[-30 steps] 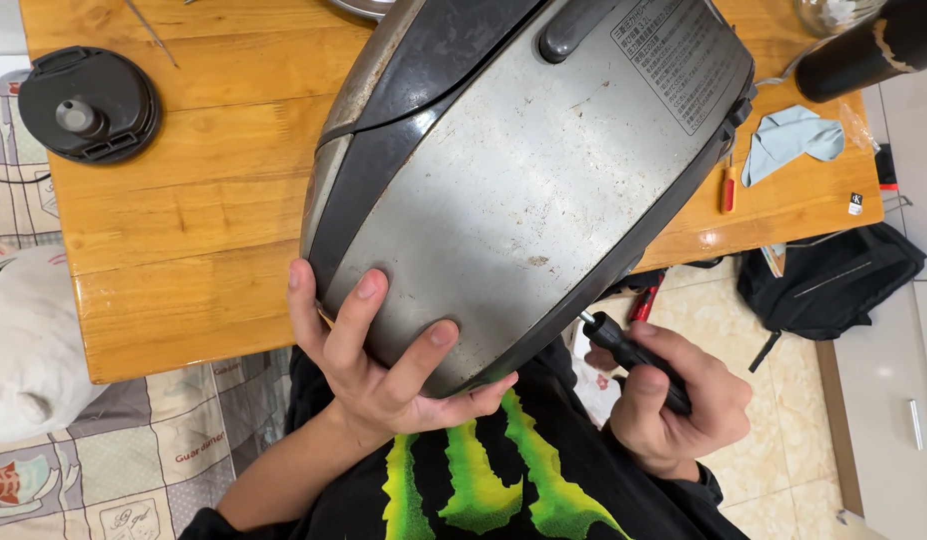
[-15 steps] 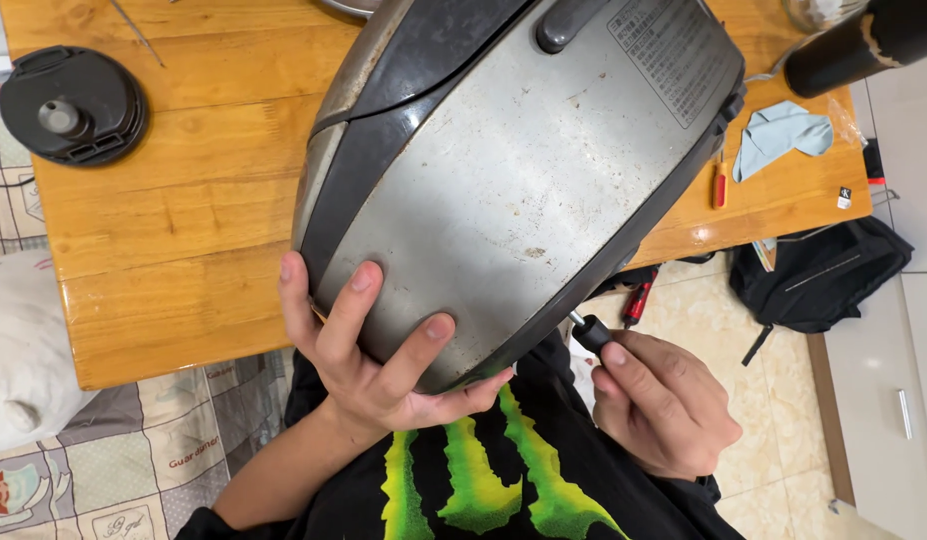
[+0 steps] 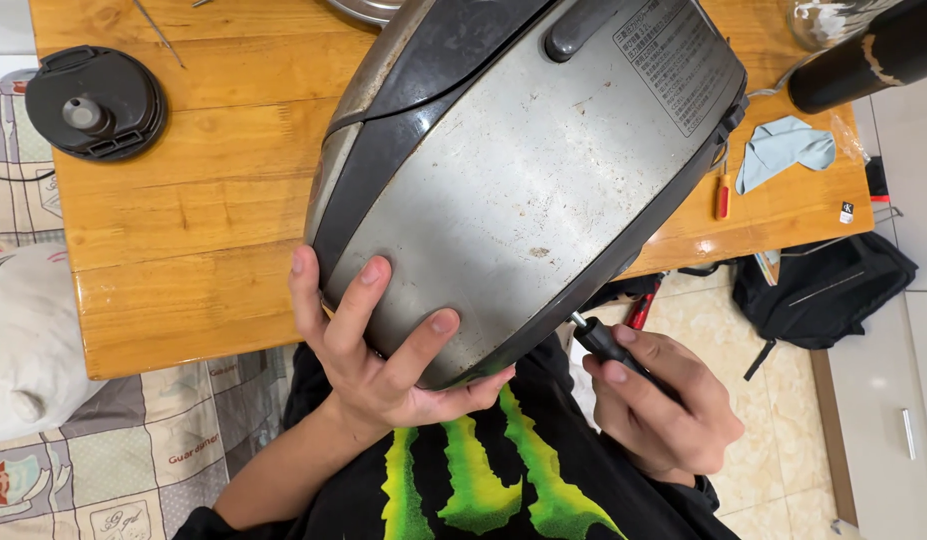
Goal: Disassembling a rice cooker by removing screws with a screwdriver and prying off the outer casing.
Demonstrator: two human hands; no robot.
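A large grey metal appliance (image 3: 523, 170), like a rice cooker with a dark band around it, is tipped on its side over the near edge of a wooden table (image 3: 183, 240). My left hand (image 3: 383, 350) is spread against its lower rim and props it up. My right hand (image 3: 658, 405) is wrapped around a black-handled screwdriver (image 3: 598, 340). The screwdriver's tip points up at the appliance's lower right edge. The spot it touches is hidden.
A round black lid (image 3: 93, 100) lies at the table's far left. A small red screwdriver (image 3: 723, 195), a pale blue cloth (image 3: 783, 150) and a dark bottle (image 3: 863, 55) sit at the right. On the floor are a black bag (image 3: 823, 290) and red-handled pliers (image 3: 638, 305).
My right hand has shifted the screwdriver up so its tip meets the appliance's lower right edge. My left hand stays on the rim.
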